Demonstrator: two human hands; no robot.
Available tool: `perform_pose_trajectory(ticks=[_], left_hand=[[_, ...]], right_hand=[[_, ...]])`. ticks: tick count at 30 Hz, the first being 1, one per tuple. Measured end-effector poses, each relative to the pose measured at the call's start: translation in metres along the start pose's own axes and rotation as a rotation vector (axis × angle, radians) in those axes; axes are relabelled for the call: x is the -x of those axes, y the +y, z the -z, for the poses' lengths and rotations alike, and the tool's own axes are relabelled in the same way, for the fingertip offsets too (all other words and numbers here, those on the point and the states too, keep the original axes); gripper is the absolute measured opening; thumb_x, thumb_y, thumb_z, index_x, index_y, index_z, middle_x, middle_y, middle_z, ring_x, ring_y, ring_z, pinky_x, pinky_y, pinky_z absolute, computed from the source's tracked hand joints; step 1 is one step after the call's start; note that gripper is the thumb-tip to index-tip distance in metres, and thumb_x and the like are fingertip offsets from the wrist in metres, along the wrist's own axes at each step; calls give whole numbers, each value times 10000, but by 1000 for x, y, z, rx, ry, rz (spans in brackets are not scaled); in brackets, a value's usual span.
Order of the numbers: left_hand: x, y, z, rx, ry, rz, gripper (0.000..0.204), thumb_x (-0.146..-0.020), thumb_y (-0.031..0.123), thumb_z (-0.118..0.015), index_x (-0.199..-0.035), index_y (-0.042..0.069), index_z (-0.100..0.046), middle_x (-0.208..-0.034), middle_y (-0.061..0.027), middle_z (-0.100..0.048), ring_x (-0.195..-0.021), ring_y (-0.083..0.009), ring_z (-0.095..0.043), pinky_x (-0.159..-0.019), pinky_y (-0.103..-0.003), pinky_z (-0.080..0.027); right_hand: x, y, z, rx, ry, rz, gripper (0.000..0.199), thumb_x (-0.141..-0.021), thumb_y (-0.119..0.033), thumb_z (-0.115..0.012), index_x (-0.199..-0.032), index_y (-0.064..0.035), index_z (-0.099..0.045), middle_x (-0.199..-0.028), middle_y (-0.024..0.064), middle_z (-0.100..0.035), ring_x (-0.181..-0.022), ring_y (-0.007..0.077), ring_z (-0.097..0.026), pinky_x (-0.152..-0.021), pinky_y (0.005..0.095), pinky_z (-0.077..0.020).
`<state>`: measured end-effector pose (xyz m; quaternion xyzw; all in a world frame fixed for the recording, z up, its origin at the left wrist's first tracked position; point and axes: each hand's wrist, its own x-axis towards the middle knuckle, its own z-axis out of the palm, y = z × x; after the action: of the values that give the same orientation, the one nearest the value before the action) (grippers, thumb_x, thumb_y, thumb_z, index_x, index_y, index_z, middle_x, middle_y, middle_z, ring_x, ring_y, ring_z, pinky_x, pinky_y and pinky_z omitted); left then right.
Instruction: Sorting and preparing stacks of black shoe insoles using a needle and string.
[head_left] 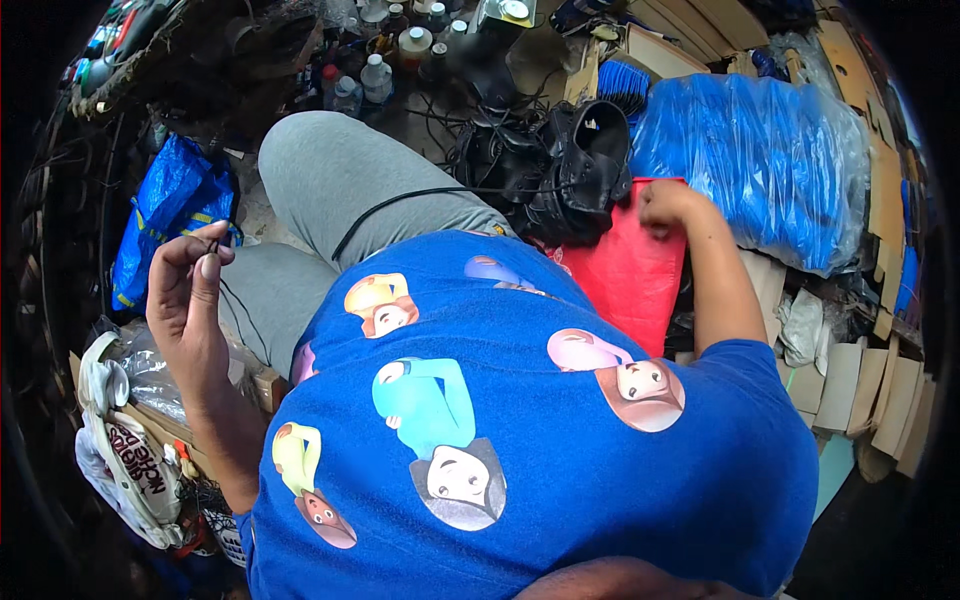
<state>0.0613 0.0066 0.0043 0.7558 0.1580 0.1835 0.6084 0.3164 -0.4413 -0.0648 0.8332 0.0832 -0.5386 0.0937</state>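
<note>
My left hand [192, 285] is raised at the left, thumb and forefinger pinched on a thin black cord [238, 303] that trails down over my grey-trousered leg. Over at the right, my right hand [665, 207] is curled into a fist above a red plastic sheet or bag [625, 275]; whatever the fingers hold is hidden. Black leather footwear [580, 165], scuffed and bulky, lies between my leg and the red plastic. A thicker black cord [400, 199] runs from beside it across my thigh and bends down into my lap.
Beyond the right hand is a large blue bundle in clear plastic [755, 170], with a blue-bristled brush [623, 82] beside it. Several bottles [376, 78] stand at the far side. A blue bag [175, 220] sits at the left. Cardboard pieces [845, 385] line the right.
</note>
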Motion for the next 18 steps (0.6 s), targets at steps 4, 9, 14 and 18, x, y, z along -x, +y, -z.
perform_pose_trajectory(ticks=[4,9,14,18], left_hand=[[0,8,-18,213,-47,152,66,-864,49,-546,-900,-5,-535,-744,-48,-548,-622,-78,-498,-561,-194,-404],[-23,12,-54,519,-81,320,100,-844,113,-598,-862,27,-550,-703,-16,-547,-544,-40,-429,-472,-161,-304],[-22,3,-60,741,28,372,83,-844,105,-605,-853,38,-558,-722,-24,-564,-597,-52,-467,-507,-174,-326],[2,-10,-47,622,118,400,79,-844,98,-600,-855,35,-553,-702,-21,-550,-588,-58,-461,-506,-178,-325]], right_hand=[[41,-60,59,93,546,493,215,-741,-176,-615,-900,-37,-657,-757,95,-651,-696,205,-625,-650,320,-494],[55,-222,40,-604,288,1387,365,-834,-113,-616,-1188,-52,-554,-1075,50,-573,-999,124,-529,-870,265,-427],[54,-296,10,-1228,-378,1449,371,-848,-109,-615,-1193,3,-533,-1082,90,-596,-980,147,-570,-888,293,-447],[19,-278,29,-482,323,1535,390,-794,-215,-667,-1148,-72,-587,-1091,115,-596,-1018,201,-561,-877,321,-447]])
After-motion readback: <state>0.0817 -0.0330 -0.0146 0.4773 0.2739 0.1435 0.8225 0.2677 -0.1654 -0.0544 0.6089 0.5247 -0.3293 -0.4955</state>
